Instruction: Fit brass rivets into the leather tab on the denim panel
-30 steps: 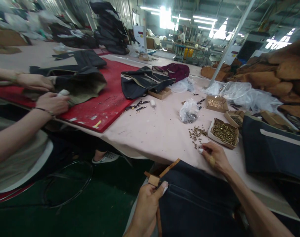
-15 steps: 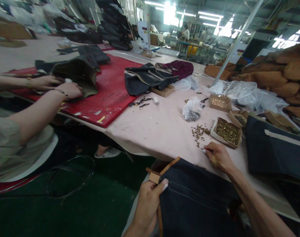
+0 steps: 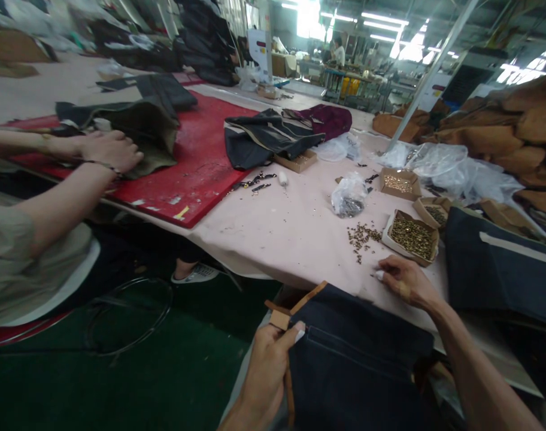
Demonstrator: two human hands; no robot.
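Observation:
My left hand (image 3: 268, 365) is closed on the edge of a dark navy fabric bag piece (image 3: 345, 347), its thumb pressed on top beside a tan leather tab (image 3: 279, 319). The piece has tan edging and a stitched rectangular line. My right hand (image 3: 405, 281) hovers over the table's front edge with thumb and finger pinched. White covering wraps a fingertip, and something tiny and dark shows at the tip, too small to name. Just beyond it lies a loose scatter of small brass-coloured rivets (image 3: 361, 237), beside an open box of more such rivets (image 3: 412, 235).
Smaller hardware boxes (image 3: 399, 182) and a plastic bag of parts (image 3: 348, 196) stand farther back. Another navy piece (image 3: 497, 269) lies at right. On the left, a co-worker's hands (image 3: 111, 149) work at a dark bag on a red board (image 3: 201, 173). A metal pole (image 3: 428, 78) rises behind.
My right hand has drawn slightly to the right, away from the scattered rivets, still pinched. My left hand keeps its hold on the bag piece. The co-worker's hands have shifted left.

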